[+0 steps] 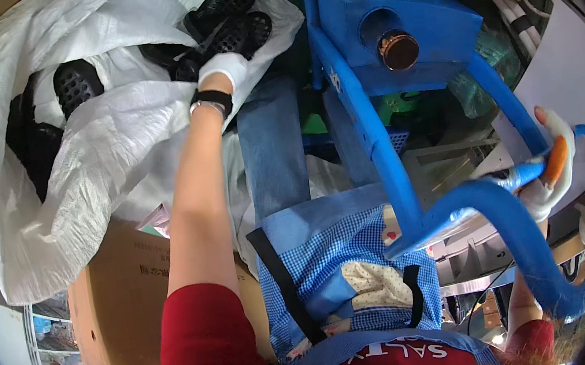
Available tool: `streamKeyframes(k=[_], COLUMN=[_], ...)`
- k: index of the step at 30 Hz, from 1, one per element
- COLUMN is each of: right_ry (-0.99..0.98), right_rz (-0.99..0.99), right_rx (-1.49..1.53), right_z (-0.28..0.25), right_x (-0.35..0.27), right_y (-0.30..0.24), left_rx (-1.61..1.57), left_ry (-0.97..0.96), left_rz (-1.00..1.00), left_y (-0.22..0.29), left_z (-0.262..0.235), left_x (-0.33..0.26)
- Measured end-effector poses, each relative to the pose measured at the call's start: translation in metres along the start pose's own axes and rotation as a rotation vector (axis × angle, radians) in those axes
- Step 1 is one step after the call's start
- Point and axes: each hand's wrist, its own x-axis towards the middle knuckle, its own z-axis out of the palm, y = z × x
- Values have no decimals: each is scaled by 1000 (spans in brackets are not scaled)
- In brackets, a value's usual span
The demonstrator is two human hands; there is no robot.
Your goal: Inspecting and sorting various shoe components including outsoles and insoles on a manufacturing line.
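**Handling of perforated black rubber shoes in sack**

The white-gloved left hand [224,68] is closed on a perforated black rubber shoe [229,37] inside the white woven plastic sack [83,166]. The shoe is judged light and flexible; the heel rim is best gripped. The gloved right hand [551,174] is wrapped around the blue tubular metal frame [376,142].

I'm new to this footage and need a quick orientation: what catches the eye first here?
The big white woven sack at upper left, full of black perforated shoes, with the gloved left hand reaching in. Then the bright blue machine frame at centre right, where the gloved right hand grips an orange-tipped tool.
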Motion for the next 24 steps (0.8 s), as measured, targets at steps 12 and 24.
streamKeyframes(k=[12, 24], right_ry=[-21, -9], right_rz=[-2, 10], right_rx=[-87, -182], right_z=[-8, -11], right_x=[-2, 12], right_y=[7, -11], left_rx=[-274, 63], left_ry=[442, 567], left_rz=[24, -285], left_y=[8, 6], left_z=[49, -40], left_x=[-3, 28])
